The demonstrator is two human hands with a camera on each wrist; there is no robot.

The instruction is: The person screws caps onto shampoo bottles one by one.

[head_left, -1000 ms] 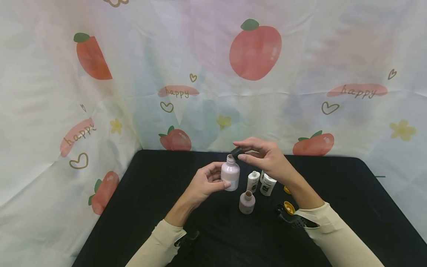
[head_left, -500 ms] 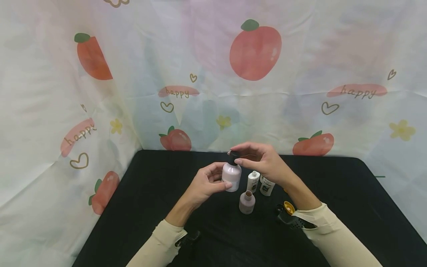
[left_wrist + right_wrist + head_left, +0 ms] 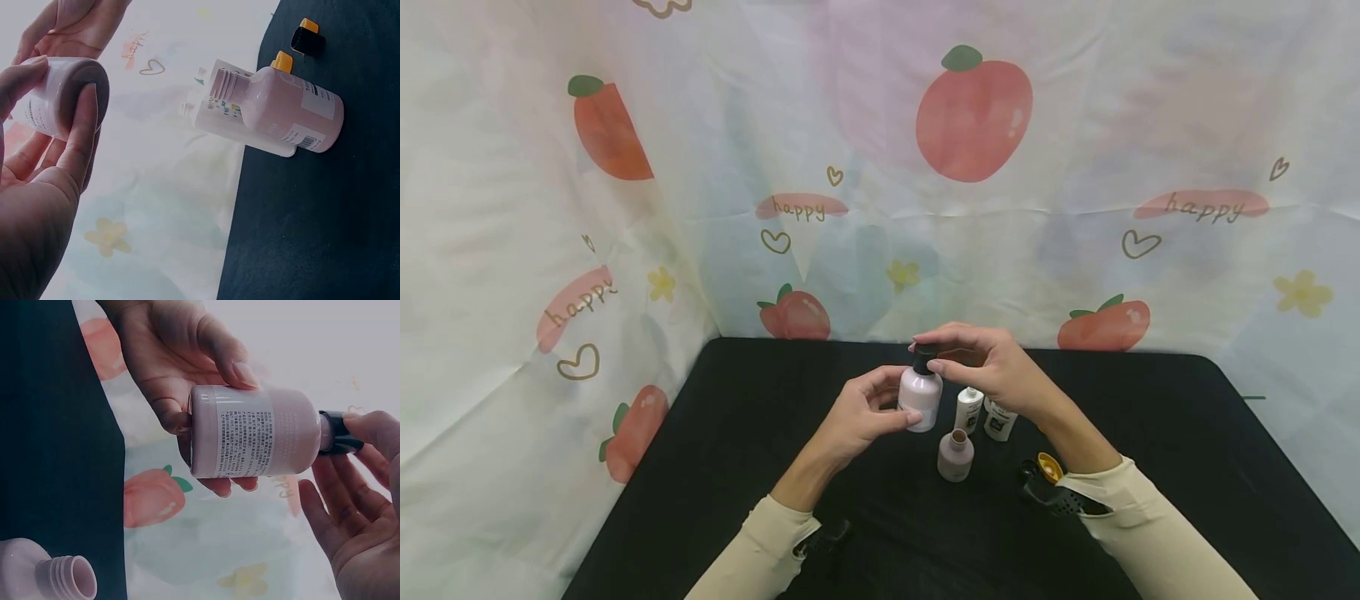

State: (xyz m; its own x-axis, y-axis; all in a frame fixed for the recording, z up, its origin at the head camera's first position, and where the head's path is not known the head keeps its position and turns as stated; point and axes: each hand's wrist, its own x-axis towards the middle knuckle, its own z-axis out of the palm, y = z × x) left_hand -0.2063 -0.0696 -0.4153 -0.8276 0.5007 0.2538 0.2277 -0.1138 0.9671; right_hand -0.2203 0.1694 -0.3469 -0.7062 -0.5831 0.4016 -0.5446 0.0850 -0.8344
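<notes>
Fruit-printed fabric (image 3: 865, 108) hangs behind a black table (image 3: 745, 425), over which the left hand (image 3: 859, 410) has its fingers round a pale pink bottle (image 3: 919, 393), the right hand's (image 3: 1000, 367) fingers pinch its black cap (image 3: 337, 434), and an uncapped bottle (image 3: 955, 460) stands below both.

From the lower frame edge, the cream-sleeved left arm (image 3: 756, 550) and cream-sleeved right arm (image 3: 1159, 527) angle inward. Near centre, the bare left hand (image 3: 863, 408) grips, thumb lowermost; the bare right hand (image 3: 991, 362), slightly higher, pinches, though which fingers oppose its thumb is hard to tell.
</notes>
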